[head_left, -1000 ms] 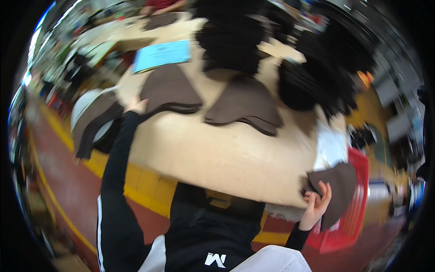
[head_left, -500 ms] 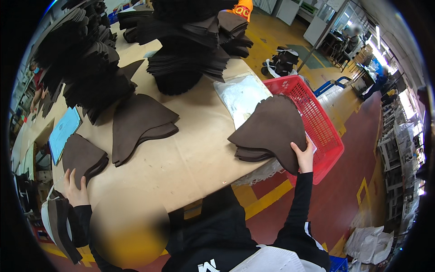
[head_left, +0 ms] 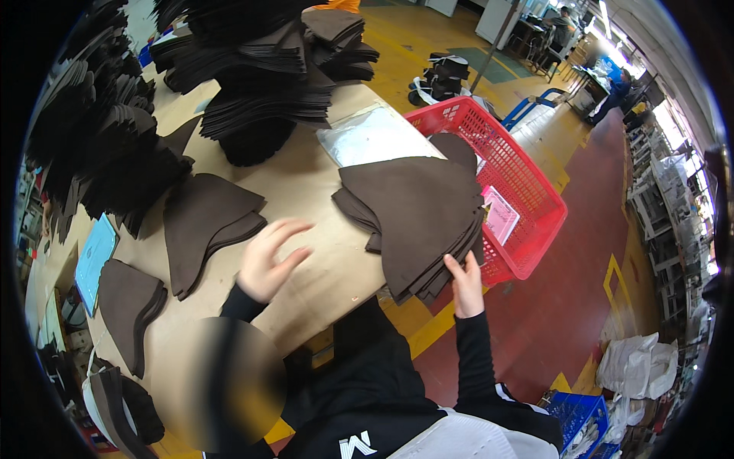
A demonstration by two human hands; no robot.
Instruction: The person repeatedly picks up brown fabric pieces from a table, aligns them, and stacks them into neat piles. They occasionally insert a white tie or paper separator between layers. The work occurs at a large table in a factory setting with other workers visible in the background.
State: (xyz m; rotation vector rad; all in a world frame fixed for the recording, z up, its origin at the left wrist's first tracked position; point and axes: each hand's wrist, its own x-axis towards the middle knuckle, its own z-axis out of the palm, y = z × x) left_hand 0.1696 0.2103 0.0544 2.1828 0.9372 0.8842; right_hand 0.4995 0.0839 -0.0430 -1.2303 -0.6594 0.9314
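Observation:
My right hand [head_left: 466, 284] pinches the lower right edge of a fanned stack of dark brown flared panels [head_left: 417, 206], thumb on top. The stack rests at the table's right end, and its layers spread apart near my fingers. My left hand [head_left: 274, 258] is over the middle of the table, fingers apart, with nothing in it. Left of that hand lie a second small stack of brown panels [head_left: 202, 222] and, nearer the left edge, a third stack [head_left: 128, 302].
Tall piles of dark panels [head_left: 264, 107] rise at the back of the tan table [head_left: 321, 268]. A red plastic basket [head_left: 547, 210] holding a pink card stands against its right end. A blue folder [head_left: 95, 256] lies at the left. Blue crates [head_left: 577, 417] are on the floor.
My left hand has left the leftmost stack and moved right to mid-table. The stack in my right hand has turned, and its layers have fanned out. The whole view has shifted slightly.

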